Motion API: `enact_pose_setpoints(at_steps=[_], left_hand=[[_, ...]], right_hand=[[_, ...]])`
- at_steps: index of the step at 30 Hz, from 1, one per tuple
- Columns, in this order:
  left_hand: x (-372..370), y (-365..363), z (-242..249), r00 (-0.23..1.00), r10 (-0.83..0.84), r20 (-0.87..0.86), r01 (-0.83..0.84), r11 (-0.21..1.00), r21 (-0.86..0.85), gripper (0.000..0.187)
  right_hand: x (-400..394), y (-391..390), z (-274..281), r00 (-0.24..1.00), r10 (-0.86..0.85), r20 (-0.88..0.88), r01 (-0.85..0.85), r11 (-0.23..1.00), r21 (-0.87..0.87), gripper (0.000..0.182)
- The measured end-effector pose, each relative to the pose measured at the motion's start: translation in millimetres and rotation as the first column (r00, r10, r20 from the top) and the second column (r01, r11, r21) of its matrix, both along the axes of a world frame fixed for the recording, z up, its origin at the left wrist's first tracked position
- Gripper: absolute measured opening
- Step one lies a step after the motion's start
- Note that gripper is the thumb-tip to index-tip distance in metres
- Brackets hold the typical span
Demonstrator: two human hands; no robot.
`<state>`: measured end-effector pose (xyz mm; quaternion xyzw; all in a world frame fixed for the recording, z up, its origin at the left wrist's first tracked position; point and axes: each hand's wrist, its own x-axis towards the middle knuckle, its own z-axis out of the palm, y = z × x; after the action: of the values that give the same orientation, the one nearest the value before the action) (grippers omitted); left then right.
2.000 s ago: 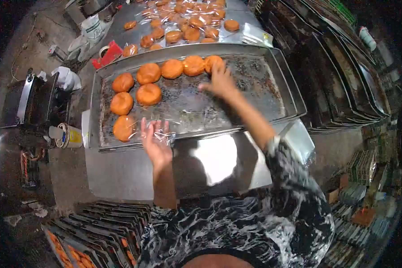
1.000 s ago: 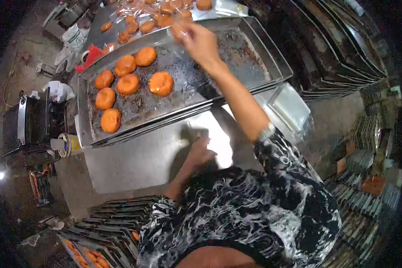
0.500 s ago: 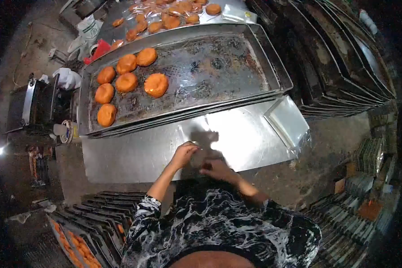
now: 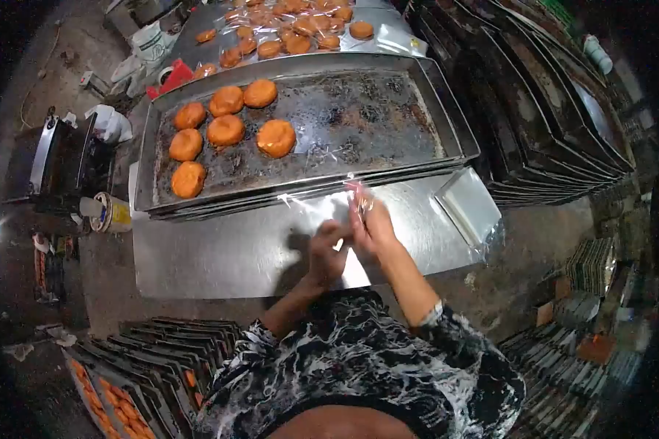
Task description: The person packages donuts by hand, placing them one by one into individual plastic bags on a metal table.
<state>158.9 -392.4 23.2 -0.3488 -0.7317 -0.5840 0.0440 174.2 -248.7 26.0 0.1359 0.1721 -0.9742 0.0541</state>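
My right hand (image 4: 373,225) is above the steel table, fingers bent and partly blurred, with shiny clear plastic bag film (image 4: 321,208) at its fingertips. Close beside it, my left hand (image 4: 325,252) is curled closed in shadow; what it grips, if anything, is hidden. Beyond the hands is a rimmed metal tray (image 4: 366,110) with several round orange-brown buns (image 4: 276,138) on its left side. A stack of clear plastic bags (image 4: 470,206) lies at the table's right end.
The steel table (image 4: 198,256) carries the tray, which sits on further trays. Behind it are several bagged buns (image 4: 296,42). Dark trays (image 4: 520,95) are stacked at right, and a rack of trays (image 4: 161,358) stands at lower left. A bucket (image 4: 112,212) is left of the table.
My right hand has moved up and forward toward the tray's near edge. My left hand has drawn back and turned, and plastic glints now show above the hands. The view has shifted slightly.
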Motion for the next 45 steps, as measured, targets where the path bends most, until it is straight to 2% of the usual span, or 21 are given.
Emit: enact_pose_setpoints(at_steps=[1,3,6,8,9,10,13,15,19,25,27,28,31,32,35,39,40,42,43,44,45], left_hand=[[-10,-1,-10,0.981,-0.06,0.185,0.01,0.965,0.261,0.035],[-41,0,44,0.449,-0.257,0.856,-0.528,0.696,0.486,0.039],[-92,-68,33,0.467,-0.451,0.76,-0.432,0.634,0.642,0.048],[-120,-96,30,0.588,-0.17,0.791,-0.6,0.564,0.568,0.046],[-131,-102,34,0.663,-0.017,0.748,-0.659,0.46,0.595,0.044],[-136,-108,40,0.659,-0.013,0.752,-0.664,0.46,0.59,0.044],[-147,-140,53,0.705,-0.057,0.707,-0.647,0.358,0.674,0.044],[-155,-157,52,0.664,-0.182,0.726,-0.694,0.212,0.688,0.049],[-127,-110,64,0.706,-0.183,0.684,-0.497,0.56,0.663,0.048],[-81,-46,67,0.549,-0.527,0.649,-0.337,0.571,0.749,0.046],[-71,-25,67,0.671,-0.69,0.272,0.068,0.422,0.904,0.044],[-77,-23,74,0.381,-0.59,0.712,-0.353,0.619,0.701,0.039],[-73,-28,35,0.324,-0.376,0.868,-0.148,0.886,0.439,0.031],[-61,-8,19,0.347,-0.577,0.739,-0.149,0.744,0.651,0.023],[-31,-7,-66,0.65,-0.312,0.693,0.181,0.949,0.257,0.026],[5,-22,-153,0.971,-0.234,-0.056,0.122,0.681,-0.722,0.037],[2,-26,-145,0.971,-0.232,-0.056,0.12,0.679,-0.724,0.037],[-16,-40,-125,0.682,-0.455,0.573,0.68,0.683,-0.267,0.034],[-17,-46,-135,0.676,-0.454,0.58,0.681,0.685,-0.259,0.034],[-18,-47,-152,0.717,-0.316,0.621,0.619,0.698,-0.36,0.032],[-18,-46,-165,0.747,-0.167,0.644,0.554,0.691,-0.464,0.032]], right_hand=[[-27,-34,50,0.947,-0.314,-0.074,0.32,0.885,0.339,0.037],[-43,-62,52,0.974,-0.163,-0.155,0.161,0.987,-0.024,0.046],[-76,-92,22,0.906,0.36,-0.224,-0.215,0.846,0.489,0.056],[-134,-100,23,0.981,0.146,-0.125,0.138,-0.085,0.987,0.06],[-163,-112,25,0.922,-0.109,-0.372,0.175,-0.738,0.651,0.059],[-186,-115,22,0.967,-0.232,-0.11,-0.152,-0.864,0.481,0.062],[-230,-93,-4,0.963,-0.25,0.102,-0.254,-0.709,0.658,0.058],[-183,-88,36,0.969,0.214,-0.119,0.197,-0.391,0.899,0.047],[-112,-120,60,0.56,0.523,-0.642,0.802,-0.535,0.265,0.031],[-63,-98,72,0.762,0.202,-0.615,0.609,-0.546,0.576,0.038],[-64,-86,88,0.767,0.223,-0.601,0.623,-0.484,0.615,0.041],[-59,-84,77,0.761,0.177,-0.624,0.636,-0.393,0.665,0.039],[-36,-75,45,0.727,-0.381,-0.571,0.451,-0.362,0.816,0.033],[-40,-52,44,0.859,-0.242,-0.451,0.352,-0.36,0.864,0.032],[-96,34,52,0.905,-0.095,-0.415,0.334,-0.446,0.83,0.032],[-164,29,103,0.838,-0.154,-0.524,0.369,-0.547,0.751,0.044],[-167,24,92,0.683,-0.109,-0.723,0.527,-0.612,0.59,0.048],[-86,2,60,0.908,0.068,-0.413,0.419,-0.138,0.898,0.048],[-46,1,31,0.955,0.292,-0.055,0.088,-0.098,0.991,0.04],[2,-7,-43,0.911,0.336,-0.237,0.159,0.244,0.957,0.032],[36,-15,-48,0.888,0.413,0.201,-0.23,0.021,0.973,0.029]])
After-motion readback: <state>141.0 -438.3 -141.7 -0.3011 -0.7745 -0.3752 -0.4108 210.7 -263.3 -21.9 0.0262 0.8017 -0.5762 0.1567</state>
